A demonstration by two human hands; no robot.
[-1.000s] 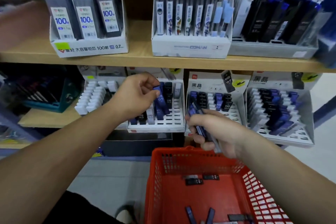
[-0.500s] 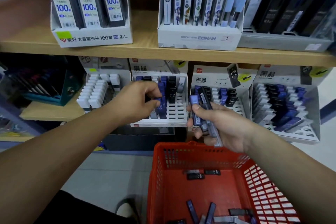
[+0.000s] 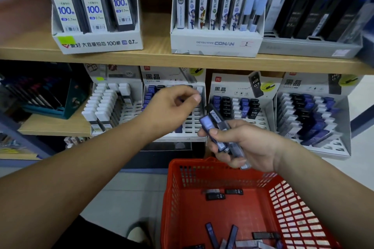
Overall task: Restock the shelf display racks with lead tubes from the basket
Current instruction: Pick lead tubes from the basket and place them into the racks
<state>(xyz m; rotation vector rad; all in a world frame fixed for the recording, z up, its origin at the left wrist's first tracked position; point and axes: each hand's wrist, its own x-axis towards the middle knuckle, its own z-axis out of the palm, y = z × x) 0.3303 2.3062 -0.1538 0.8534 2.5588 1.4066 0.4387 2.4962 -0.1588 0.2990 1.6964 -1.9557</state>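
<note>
Shelf racks (image 3: 261, 125) ahead — my right hand (image 3: 253, 145) is gripping lead tubes (image 3: 219, 133), probably light, slick, best pinched mid-body; left hand (image 3: 170, 109) curled, contents unclear.

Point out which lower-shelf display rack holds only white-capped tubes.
The leftmost rack, beside the left hand; the other three mix in blue and black caps.

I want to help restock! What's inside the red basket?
In the red basket lie loose lead tubes: black ones near its far wall, blue and dark ones nearer. The right forearm covers its right corner, and the picture edge cuts off the nearest tubes.
</note>
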